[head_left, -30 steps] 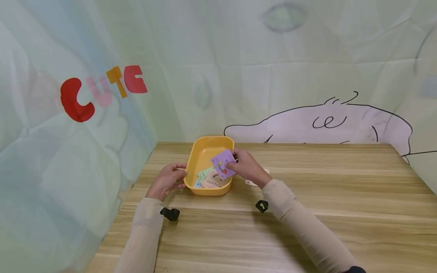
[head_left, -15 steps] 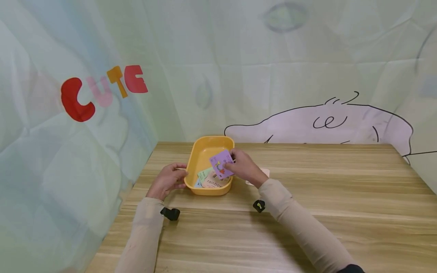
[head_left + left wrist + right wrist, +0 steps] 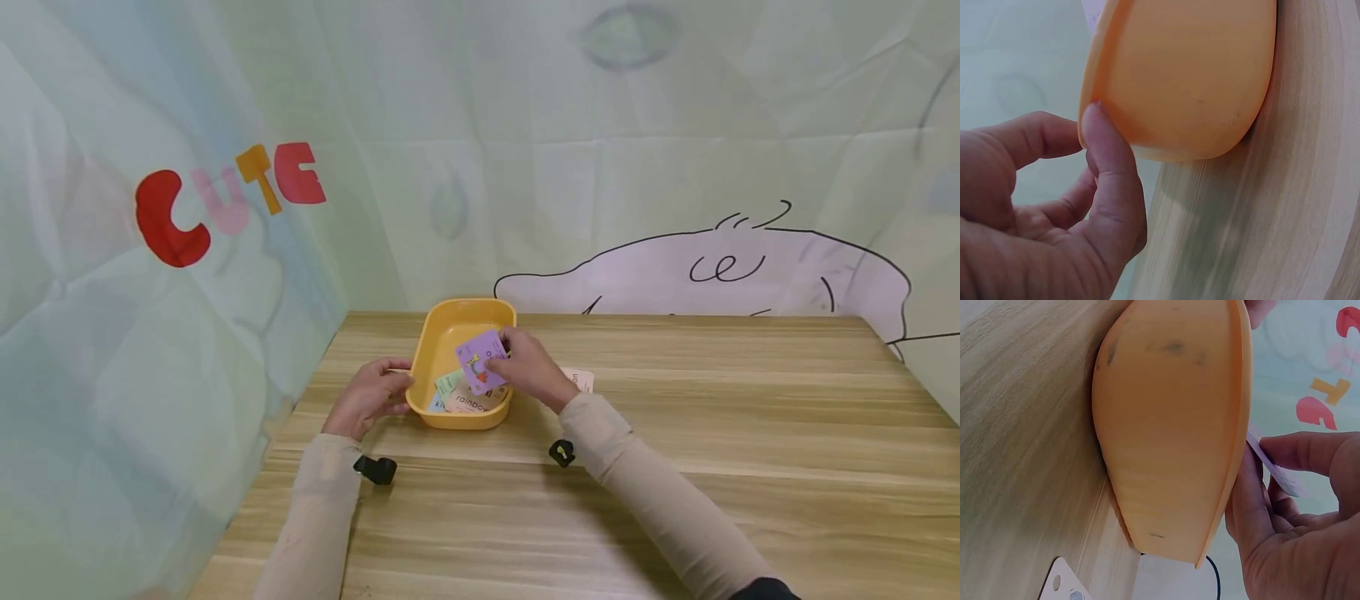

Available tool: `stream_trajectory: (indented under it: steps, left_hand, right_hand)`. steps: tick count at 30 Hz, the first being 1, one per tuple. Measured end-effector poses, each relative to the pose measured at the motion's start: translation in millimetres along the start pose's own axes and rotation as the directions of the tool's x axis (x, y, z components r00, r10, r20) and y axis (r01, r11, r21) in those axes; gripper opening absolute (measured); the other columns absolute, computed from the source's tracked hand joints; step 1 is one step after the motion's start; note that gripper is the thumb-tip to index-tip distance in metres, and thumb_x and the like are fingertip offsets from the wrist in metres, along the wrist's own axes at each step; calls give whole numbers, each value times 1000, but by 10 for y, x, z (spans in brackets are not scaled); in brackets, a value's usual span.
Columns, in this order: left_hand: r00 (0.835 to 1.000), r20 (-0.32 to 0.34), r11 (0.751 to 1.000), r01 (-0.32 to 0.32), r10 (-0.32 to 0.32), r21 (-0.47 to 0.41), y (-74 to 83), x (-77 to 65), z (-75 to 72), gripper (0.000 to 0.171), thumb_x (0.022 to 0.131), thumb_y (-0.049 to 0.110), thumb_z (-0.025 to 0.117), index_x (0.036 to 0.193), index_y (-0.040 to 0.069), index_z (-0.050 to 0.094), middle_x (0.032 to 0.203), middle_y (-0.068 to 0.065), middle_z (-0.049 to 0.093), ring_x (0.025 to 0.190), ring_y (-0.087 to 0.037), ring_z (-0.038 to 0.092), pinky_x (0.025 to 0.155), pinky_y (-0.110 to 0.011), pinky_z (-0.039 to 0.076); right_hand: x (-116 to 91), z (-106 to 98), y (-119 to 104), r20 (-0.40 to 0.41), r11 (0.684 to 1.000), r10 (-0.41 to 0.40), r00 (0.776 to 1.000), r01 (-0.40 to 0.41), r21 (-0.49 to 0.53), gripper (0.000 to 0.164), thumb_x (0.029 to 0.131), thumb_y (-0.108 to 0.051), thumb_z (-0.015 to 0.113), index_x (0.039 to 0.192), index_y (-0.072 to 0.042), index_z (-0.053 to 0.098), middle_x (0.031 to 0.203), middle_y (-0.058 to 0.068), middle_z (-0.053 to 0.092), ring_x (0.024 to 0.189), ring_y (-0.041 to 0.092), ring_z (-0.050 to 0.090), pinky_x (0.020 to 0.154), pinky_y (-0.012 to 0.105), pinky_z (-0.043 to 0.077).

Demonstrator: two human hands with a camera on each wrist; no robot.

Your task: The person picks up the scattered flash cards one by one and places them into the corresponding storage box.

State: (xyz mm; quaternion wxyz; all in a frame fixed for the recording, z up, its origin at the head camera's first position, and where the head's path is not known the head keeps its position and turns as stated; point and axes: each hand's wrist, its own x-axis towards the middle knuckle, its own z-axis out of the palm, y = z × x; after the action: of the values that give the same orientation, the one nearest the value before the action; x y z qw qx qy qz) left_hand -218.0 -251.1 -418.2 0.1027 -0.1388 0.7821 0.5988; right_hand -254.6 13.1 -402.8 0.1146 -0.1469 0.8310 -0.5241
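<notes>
A yellow plastic tray (image 3: 461, 422) stands on the wooden table. My left hand (image 3: 367, 396) holds its left rim, thumb and fingers pinching the tray wall (image 3: 1191, 75) in the left wrist view. Between thumb and fingers, my right hand (image 3: 534, 368) pinches a purple picture card (image 3: 480, 360) over the tray's right side. The right wrist view shows this card (image 3: 1272, 464) edge-on beside the rim. Below it, inside the tray, lie a peach card (image 3: 468, 402) reading "rainbow", a green card (image 3: 447, 383) and a blue card (image 3: 437, 403), partly covered.
Another pale pink card (image 3: 581, 380) lies on the wooden table (image 3: 712, 400) right of the tray, partly hidden by the right wrist. Behind the table hangs a printed cloth backdrop (image 3: 420, 167) with "CUTE" lettering, close to the tray's far end.
My right hand has shifted slightly left with the purple card, further over the tray. More of the pale pink card on the table now shows. The left hand and tray stay put.
</notes>
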Motion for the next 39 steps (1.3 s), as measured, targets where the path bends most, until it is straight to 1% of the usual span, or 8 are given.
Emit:
stream_trajectory:
  steps: [13,15,18,22,26,30,34,39]
  left_hand:
    - [1000,-2,1000,7,-7,-4,2,3,8,40,100,11,61,138,3,54,116,-15,61,86,-19,64,70,-27,60]
    - [1000,-1,1000,6,-6,-2,8,0,9,41,100,11,61,139,3,54,117,-15,61,86,-19,64,70,-27,60]
    - [1000,1,1000,5,-5,2,14,-6,6,40,100,11,60,139,4,54,118,-15,61,87,-20,64,69,-27,60]
    - [1000,2,1000,5,-5,-3,20,-16,9,40,100,10,59,139,4,54,117,-15,61,87,-19,63,68,-27,60]
    - [1000,0,1000,7,-7,-9,34,-32,21,40,100,10,59,139,3,54,118,-15,61,87,-18,63,67,-25,59]
    - [1000,-4,1000,10,-10,-7,37,-32,29,40,100,10,59,139,3,54,120,-16,61,88,-18,63,67,-25,59]
    - [1000,-1,1000,7,-7,-6,33,-28,29,41,100,10,59,140,3,53,121,-16,61,89,-18,63,67,-25,59]
    - [1000,3,1000,2,-2,-12,28,-22,21,41,100,10,60,140,2,53,119,-16,60,87,-18,63,66,-25,59]
  right_hand:
    - [21,38,3,-18,1000,29,999,-29,-11,25,96,-12,67,119,-4,60,107,9,67,95,21,66,80,31,60]
    - [21,36,1,-23,999,31,999,-32,-17,26,96,-13,67,119,-4,61,107,9,68,94,20,66,78,30,59]
    - [19,34,-3,-43,999,27,999,-28,-30,21,95,-13,68,113,-4,61,101,9,66,88,19,64,71,27,57]
    - [13,38,-4,-28,999,26,999,-25,34,19,94,-10,69,106,-2,57,95,10,62,84,25,70,71,34,61]
    - [8,38,1,14,995,35,999,-36,91,23,96,-11,70,109,-1,54,96,12,63,91,32,74,80,43,62]
    - [15,30,11,29,996,40,999,-42,84,22,96,-11,69,110,-2,54,98,12,63,93,31,73,82,42,61]
    - [22,24,34,34,994,32,999,-35,101,20,96,-10,68,109,-2,54,98,13,62,93,30,73,83,43,61]
    - [27,19,63,34,992,14,999,-18,127,17,97,-8,66,108,-2,55,98,13,62,88,24,73,82,42,62]
